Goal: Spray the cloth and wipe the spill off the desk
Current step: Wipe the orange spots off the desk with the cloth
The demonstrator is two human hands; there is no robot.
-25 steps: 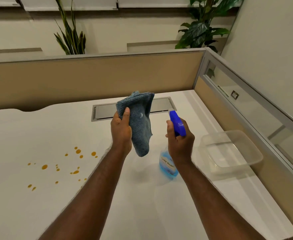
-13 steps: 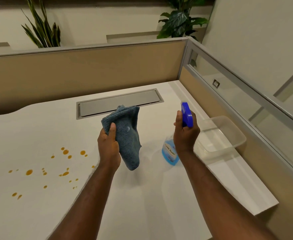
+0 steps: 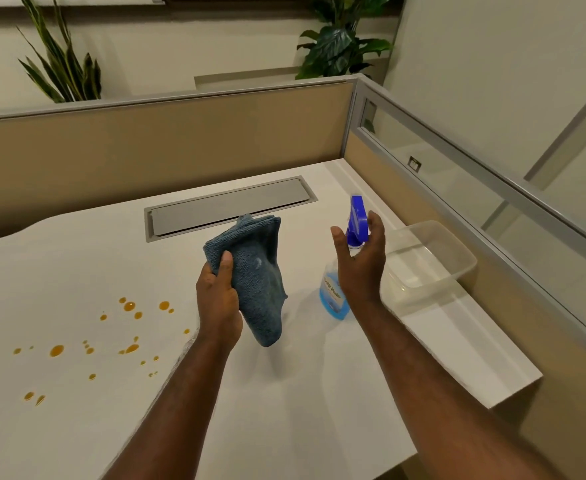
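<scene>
Left hand [image 3: 219, 299] grips the raised cloth [image 3: 253, 271]; right hand [image 3: 362, 263] fingers spread open beside the spray bottle [image 3: 336, 299].

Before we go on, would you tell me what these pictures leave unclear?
Head view, the only one:
- Spray bottle: the label print is too small to read, and the right hand, open in front of it, hides the neck and trigger.
- Cloth: the left hand covers its gripped edge.
- Clear tub: whether it holds anything cannot be told.
</scene>
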